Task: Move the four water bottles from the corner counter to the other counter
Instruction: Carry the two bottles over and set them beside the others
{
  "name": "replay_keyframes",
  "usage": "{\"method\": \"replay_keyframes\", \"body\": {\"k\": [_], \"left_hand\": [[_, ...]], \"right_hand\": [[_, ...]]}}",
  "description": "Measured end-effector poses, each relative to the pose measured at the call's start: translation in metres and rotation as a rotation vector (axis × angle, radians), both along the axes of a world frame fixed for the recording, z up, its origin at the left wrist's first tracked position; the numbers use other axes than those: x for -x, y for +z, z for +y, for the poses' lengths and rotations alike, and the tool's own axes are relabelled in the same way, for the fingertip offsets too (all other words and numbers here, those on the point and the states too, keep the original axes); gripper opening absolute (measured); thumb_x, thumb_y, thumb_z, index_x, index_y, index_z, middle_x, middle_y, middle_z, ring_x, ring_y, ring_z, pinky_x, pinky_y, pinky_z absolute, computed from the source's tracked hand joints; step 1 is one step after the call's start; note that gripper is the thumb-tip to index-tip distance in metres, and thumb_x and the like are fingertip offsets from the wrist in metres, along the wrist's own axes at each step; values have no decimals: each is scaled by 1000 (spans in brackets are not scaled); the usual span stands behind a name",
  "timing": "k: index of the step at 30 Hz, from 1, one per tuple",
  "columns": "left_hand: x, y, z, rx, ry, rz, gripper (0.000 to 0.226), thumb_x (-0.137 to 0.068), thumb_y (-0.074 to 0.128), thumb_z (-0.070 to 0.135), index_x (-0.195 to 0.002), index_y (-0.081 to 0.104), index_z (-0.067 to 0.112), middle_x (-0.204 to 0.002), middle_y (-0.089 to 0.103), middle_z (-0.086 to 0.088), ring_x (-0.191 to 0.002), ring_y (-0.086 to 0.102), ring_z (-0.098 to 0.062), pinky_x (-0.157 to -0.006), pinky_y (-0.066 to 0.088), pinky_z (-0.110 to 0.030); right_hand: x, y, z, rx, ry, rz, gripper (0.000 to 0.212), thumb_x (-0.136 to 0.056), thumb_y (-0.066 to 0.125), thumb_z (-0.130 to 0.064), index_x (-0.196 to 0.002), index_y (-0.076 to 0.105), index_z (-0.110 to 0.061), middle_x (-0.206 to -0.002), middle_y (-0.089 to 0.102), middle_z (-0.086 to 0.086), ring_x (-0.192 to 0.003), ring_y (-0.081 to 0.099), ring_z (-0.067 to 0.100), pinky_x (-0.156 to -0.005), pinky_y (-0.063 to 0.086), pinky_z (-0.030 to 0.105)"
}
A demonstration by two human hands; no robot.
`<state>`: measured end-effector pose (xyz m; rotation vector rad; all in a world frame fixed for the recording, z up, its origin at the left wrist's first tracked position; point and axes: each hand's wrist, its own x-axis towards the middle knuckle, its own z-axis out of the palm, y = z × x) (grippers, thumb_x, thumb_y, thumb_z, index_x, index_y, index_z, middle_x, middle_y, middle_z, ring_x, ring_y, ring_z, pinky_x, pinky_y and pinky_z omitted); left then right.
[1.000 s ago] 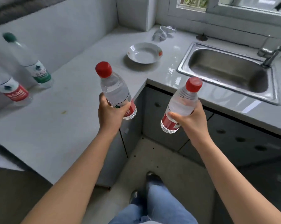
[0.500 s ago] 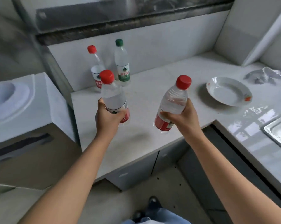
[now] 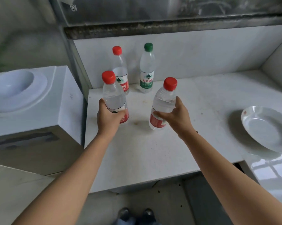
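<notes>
My left hand (image 3: 108, 118) grips a red-capped water bottle (image 3: 113, 96) around its label, held upright over the white counter (image 3: 153, 151). In my right hand (image 3: 174, 116) is a second red-capped bottle (image 3: 165, 101), tilted slightly to the right, its base just above or touching the counter. Behind them, against the back wall, stand two more bottles: a red-capped one (image 3: 120, 69) partly hidden by the left-hand bottle, and a green-capped one (image 3: 147, 69) with a green label.
A white plate (image 3: 266, 129) lies on the counter at the right. A white appliance with a round dish-shaped top (image 3: 23, 98) stands lower at the left, beside the counter's left edge. A dark ledge runs above the back wall. My shoes show on the floor below.
The view has swung left from the sink to this counter. Both hands have carried their bottles forward and down, close to the two standing bottles.
</notes>
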<state>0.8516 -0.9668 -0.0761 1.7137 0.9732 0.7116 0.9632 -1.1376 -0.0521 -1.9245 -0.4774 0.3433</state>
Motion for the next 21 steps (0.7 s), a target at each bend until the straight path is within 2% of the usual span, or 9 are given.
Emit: {"method": "replay_keyframes", "body": {"k": [8, 12, 18, 21], "left_hand": [[-43, -8, 17, -6, -16, 74, 59, -66, 81, 23, -112, 47, 11, -99, 57, 5, -93, 58, -20, -77, 46, -28], [-57, -13, 22, 9, -27, 82, 62, -67, 81, 21, -117, 45, 11, -112, 60, -2, -102, 58, -21, -80, 46, -28], [-68, -16, 33, 13, -20, 85, 65, -68, 79, 15, -122, 42, 12, -121, 58, -5, -109, 56, -22, -84, 46, -28], [-74, -16, 37, 14, -20, 86, 65, -69, 79, 17, -122, 42, 12, -121, 58, -5, -110, 56, -22, -85, 47, -29]], "right_hand": [[-35, -9, 49, 70, 15, 1, 63, -68, 78, -20, -122, 45, -14, -113, 58, 2, -100, 55, 21, -78, 46, 30], [-45, -9, 63, 63, 3, 14, 64, -70, 77, -19, -124, 43, -12, -107, 54, -3, -97, 52, 17, -77, 42, 28], [-56, -9, 80, 77, 22, 4, 65, -71, 76, -19, -125, 41, -12, -120, 57, 4, -98, 51, 17, -81, 45, 30], [-63, -8, 88, 78, 23, 14, 65, -71, 76, -18, -125, 41, -12, -122, 57, 6, -105, 54, 22, -83, 46, 31]]}}
